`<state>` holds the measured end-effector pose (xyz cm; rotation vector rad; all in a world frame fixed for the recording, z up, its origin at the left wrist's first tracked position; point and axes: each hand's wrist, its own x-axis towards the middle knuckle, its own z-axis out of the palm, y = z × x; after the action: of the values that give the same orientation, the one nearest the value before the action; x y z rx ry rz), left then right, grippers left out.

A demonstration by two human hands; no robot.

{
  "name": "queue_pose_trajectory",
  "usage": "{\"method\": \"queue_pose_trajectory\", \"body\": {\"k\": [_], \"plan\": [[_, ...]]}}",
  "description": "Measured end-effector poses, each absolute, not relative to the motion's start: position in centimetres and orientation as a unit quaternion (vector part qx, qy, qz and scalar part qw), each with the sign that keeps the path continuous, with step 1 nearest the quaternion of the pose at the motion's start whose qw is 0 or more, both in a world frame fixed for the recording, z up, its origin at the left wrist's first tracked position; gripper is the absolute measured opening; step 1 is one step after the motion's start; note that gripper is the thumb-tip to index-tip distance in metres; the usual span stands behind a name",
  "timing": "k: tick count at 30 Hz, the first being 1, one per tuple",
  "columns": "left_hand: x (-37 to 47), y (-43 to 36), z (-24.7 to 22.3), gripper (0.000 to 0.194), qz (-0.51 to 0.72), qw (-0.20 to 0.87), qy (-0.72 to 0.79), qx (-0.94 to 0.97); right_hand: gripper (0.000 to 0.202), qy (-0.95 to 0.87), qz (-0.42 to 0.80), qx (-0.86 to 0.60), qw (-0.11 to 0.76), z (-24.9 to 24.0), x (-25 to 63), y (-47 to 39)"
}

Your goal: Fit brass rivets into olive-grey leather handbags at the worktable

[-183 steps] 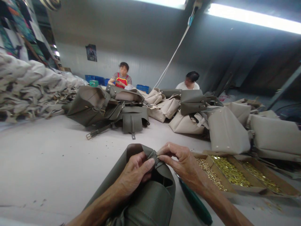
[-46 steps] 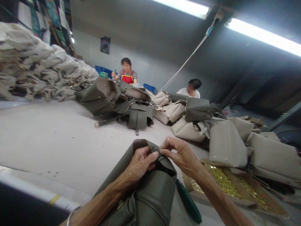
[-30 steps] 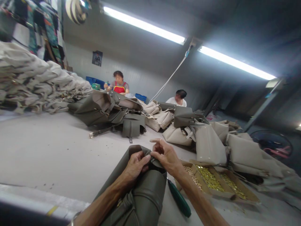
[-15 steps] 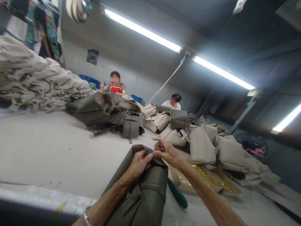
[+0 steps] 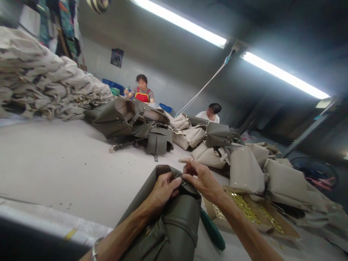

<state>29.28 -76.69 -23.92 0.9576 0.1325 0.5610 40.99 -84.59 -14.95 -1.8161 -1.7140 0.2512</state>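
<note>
A dark olive-grey handbag (image 5: 178, 224) lies on its side at the table's front edge, its opening facing away from me. My left hand (image 5: 165, 186) grips the rim of that opening, thumb on top and fingers curled into it. Close against it, my right hand (image 5: 199, 175) pinches at the same edge with thumb and fingertips, while one finger points out to the left. Whatever small part sits between the right fingertips is too small to make out. A tool with a green handle (image 5: 213, 232) rests on the table just right of the bag.
Cardboard trays (image 5: 268, 227) of gold and silver metal fittings stand to the right. Beyond them are piled beige bags (image 5: 246, 170) and dark bags (image 5: 111, 117). A tall heap of pale bag pieces (image 5: 40, 79) fills the left. Two people (image 5: 143, 95) work behind the piles.
The camera view has shifted, so the background sits further right and the near tray higher. Both hands stay at the bag's rim with almost the same grip.
</note>
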Motion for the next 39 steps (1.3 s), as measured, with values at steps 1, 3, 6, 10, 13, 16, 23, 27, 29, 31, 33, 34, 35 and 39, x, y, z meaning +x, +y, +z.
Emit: {"method": "queue_pose_trajectory", "body": {"k": [1, 3, 6, 10, 13, 16, 23, 27, 29, 31, 33, 34, 35, 39], "plan": [[29.3, -76.7, -23.9, 0.040, 0.265, 0.847, 0.064, 0.456, 0.040, -0.654, 0.075, -0.692, 0.297, -14.8, 40.9, -84.6], [29.2, -76.8, -23.8, 0.039, 0.263, 0.845, 0.066, 0.461, 0.041, -0.659, 0.052, -0.694, 0.285, -14.7, 40.6, -84.5], [29.1, -76.9, -23.8, 0.039, 0.265, 0.840, 0.071, 0.469, 0.039, -0.647, 0.040, -0.706, 0.285, -15.0, 40.4, -84.2], [29.2, -76.9, -23.6, 0.038, 0.274, 0.832, 0.066, 0.478, 0.038, -0.609, 0.091, -0.709, 0.344, -16.0, 41.0, -84.2], [29.3, -77.0, -23.5, 0.037, 0.280, 0.832, 0.066, 0.475, 0.049, -0.593, 0.202, -0.638, 0.449, -16.6, 42.1, -84.7], [29.3, -77.1, -23.4, 0.039, 0.278, 0.834, 0.075, 0.470, 0.050, -0.587, 0.270, -0.591, 0.484, -16.8, 42.9, -85.3], [29.2, -76.8, -23.1, 0.039, 0.275, 0.835, 0.075, 0.470, 0.050, -0.595, 0.234, -0.608, 0.471, -16.9, 42.6, -84.9], [29.3, -76.7, -23.1, 0.040, 0.281, 0.831, 0.061, 0.476, 0.048, -0.618, 0.163, -0.633, 0.437, -17.1, 42.7, -84.8], [29.4, -76.6, -23.1, 0.040, 0.280, 0.828, 0.068, 0.481, 0.047, -0.640, 0.133, -0.644, 0.398, -16.8, 42.9, -84.9], [29.4, -76.7, -23.0, 0.040, 0.276, 0.826, 0.079, 0.485, 0.048, -0.663, 0.109, -0.649, 0.358, -16.3, 43.1, -85.0], [29.4, -76.8, -22.8, 0.039, 0.272, 0.826, 0.083, 0.488, 0.050, -0.688, 0.088, -0.643, 0.325, -15.7, 43.1, -85.1], [29.3, -76.8, -22.7, 0.039, 0.270, 0.825, 0.082, 0.489, 0.051, -0.699, 0.082, -0.639, 0.311, -15.4, 43.1, -85.2], [29.3, -76.9, -22.6, 0.038, 0.269, 0.825, 0.080, 0.490, 0.053, -0.708, 0.076, -0.635, 0.299, -15.1, 43.1, -85.2], [29.2, -76.9, -22.6, 0.037, 0.263, 0.824, 0.080, 0.495, 0.056, -0.734, 0.064, -0.621, 0.267, -14.5, 43.0, -85.1]]}}
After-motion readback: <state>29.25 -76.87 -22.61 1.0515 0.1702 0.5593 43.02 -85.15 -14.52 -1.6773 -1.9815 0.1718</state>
